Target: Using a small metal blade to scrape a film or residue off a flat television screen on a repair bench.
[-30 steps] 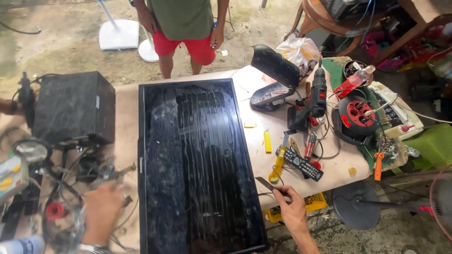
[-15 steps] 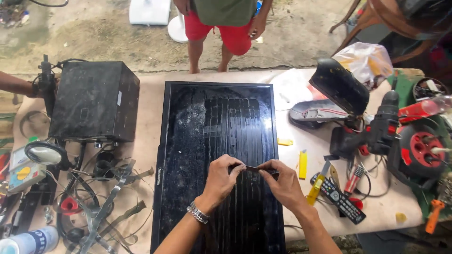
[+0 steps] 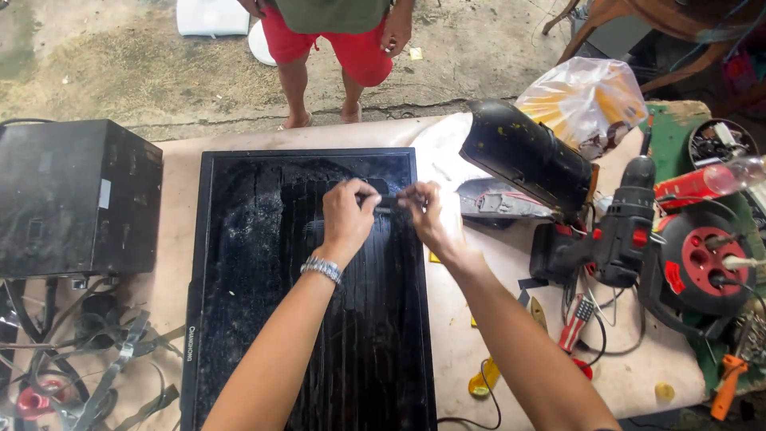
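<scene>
Black box [image 3: 76,195] sits at the worktop's [image 3: 479,335] left edge, cables [image 3: 88,359] tangled below it. Mid-top lies the flat screen [image 3: 239,263], face down. Over its upper half, the left hand [image 3: 347,219] pinches one end of a small dark tool [image 3: 388,203]; the right hand [image 3: 431,215] pinches the other end. Drill [image 3: 626,231] and red reel [image 3: 706,259] crowd the right edge.
</scene>
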